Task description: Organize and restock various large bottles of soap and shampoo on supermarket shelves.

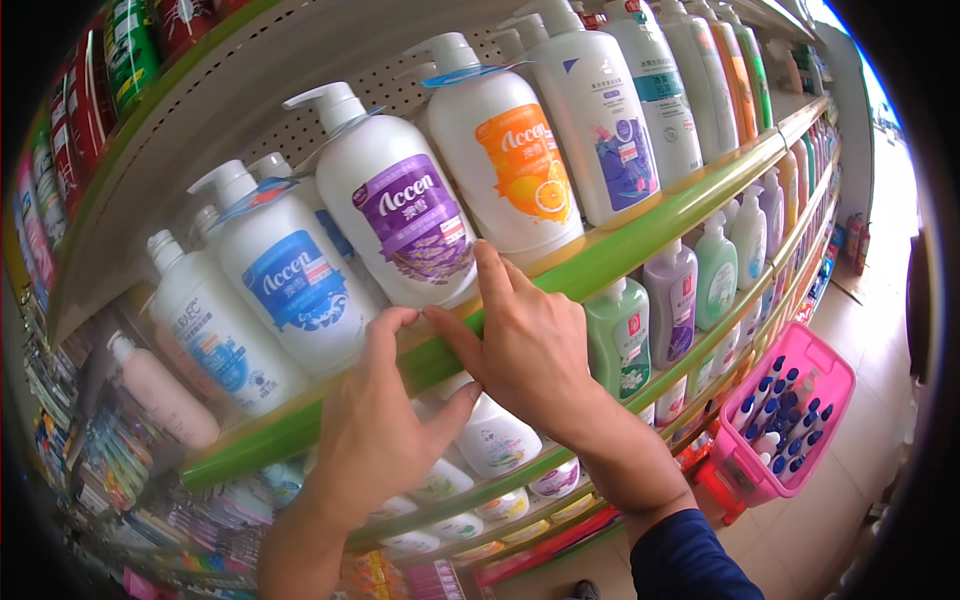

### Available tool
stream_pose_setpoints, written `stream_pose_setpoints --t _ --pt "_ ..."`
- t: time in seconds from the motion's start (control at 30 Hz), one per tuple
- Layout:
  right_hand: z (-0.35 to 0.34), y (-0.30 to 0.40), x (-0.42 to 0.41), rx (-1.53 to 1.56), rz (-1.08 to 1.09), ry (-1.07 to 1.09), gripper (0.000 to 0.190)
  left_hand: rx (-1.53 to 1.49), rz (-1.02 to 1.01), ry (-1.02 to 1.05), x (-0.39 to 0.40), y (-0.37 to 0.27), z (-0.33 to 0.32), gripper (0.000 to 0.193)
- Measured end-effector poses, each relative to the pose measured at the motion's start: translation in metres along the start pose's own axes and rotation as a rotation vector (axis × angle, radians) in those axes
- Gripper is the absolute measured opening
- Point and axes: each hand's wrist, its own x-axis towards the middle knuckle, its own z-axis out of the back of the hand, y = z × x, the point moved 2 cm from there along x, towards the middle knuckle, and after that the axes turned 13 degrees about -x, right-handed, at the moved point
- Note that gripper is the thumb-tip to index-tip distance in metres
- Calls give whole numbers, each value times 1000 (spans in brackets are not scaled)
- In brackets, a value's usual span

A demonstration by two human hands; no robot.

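My right hand [525, 337] is at the shelf's green front edge [600, 262], its index finger against the lower right side of a white pump bottle with a purple label [412, 217]. Just left of it, my left hand [382, 420] has its fingertips near the base of the same bottle, thumb and fingers apart. Neither hand grips anything. A white pump bottle with a blue label [296, 281] stands to the left; one with an orange label [525, 169] stands to the right.
More pump bottles [611, 127] line the shelf on the right, and a pink bottle [161, 390] stands at its left end. Lower shelves hold green and purple bottles [673, 300]. A pink plastic bin [829, 360] with several blue-capped bottles is at the right, above the tiled floor. Spray cans [127, 52] stand higher up.
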Motion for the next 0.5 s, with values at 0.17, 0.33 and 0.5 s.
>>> stream_pose_setpoints --t 0.17,0.33,0.5 --pt "3 -6 7 27 88 -51 52 -68 119 4 6 6 -7 57" --pt "-2 -9 3 36 91 -153 43 -252 73 -5 4 13 -11 46" --pt "-5 -9 3 41 104 -134 43 -350 117 -14 1 16 -13 46"
